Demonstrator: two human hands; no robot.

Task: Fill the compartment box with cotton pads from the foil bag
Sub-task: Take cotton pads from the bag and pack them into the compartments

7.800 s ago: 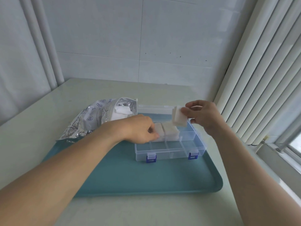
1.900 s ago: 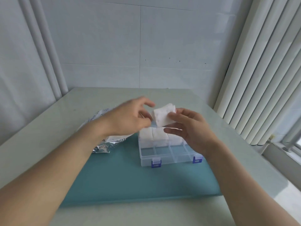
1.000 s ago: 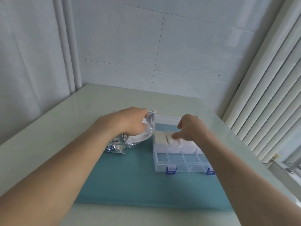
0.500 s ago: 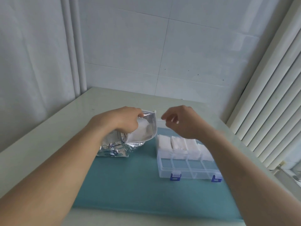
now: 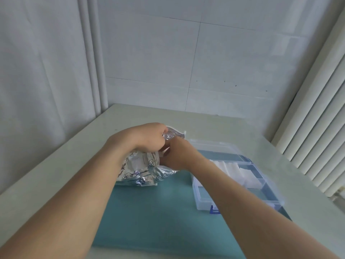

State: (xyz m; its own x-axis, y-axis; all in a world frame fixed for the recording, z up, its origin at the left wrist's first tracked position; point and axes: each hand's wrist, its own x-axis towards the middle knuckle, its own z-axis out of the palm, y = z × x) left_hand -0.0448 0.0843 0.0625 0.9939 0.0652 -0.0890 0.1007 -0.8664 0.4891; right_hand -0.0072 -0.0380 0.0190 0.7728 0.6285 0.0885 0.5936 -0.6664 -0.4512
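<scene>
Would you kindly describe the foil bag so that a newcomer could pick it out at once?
Start at the teal tray on the pale table. At its far left edge, beside the clear compartment box, sits the foil bag, held by the left hand. It is the only crinkled, shiny silver thing there.

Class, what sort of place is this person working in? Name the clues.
Probably a plain indoor work corner: a pale table against a white tiled wall, with vertical blinds beside it.
</scene>
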